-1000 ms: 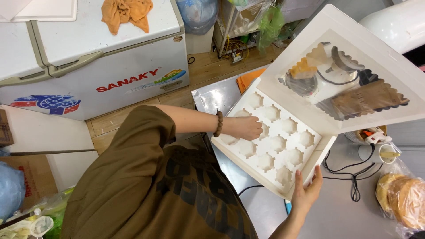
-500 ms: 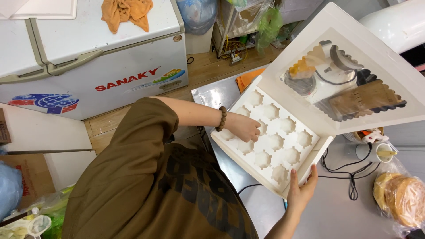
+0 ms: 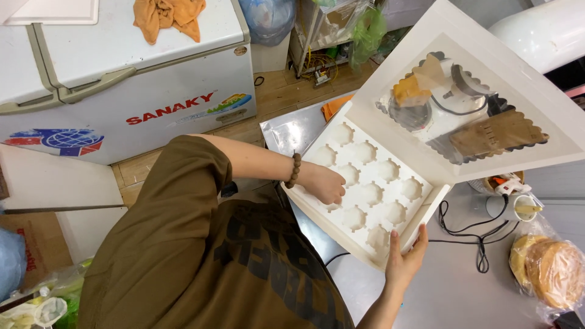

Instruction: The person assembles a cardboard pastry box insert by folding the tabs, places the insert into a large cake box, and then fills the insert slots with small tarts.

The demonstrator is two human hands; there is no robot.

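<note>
Box: white cardboard pastry box (image 3: 372, 195) with a moulded insert of round scalloped cups sat tilted at the centre of the frame, over the edge of a grey steel counter (image 3: 451, 292).
Lid: hinged white lid with a scalloped clear window (image 3: 536, 103) stood open toward the upper right; kitchen items showed through the window.
Left hand: left hand (image 3: 326, 184), a brown bead bracelet (image 3: 294, 170) on its wrist, lay inside the box at its left side, fingers curled down onto the insert; whether they pinched anything I could not tell.
Right hand: right hand (image 3: 405, 259) cupped the box's lower corner, fingers spread flat against its wall.
Surroundings: white chest freezer (image 3: 122, 73) with an orange cloth (image 3: 167, 15) on top filled the upper left; round cakes in a clear bag (image 3: 548, 268) lay at the lower right, beside a black cable (image 3: 475, 234).
</note>
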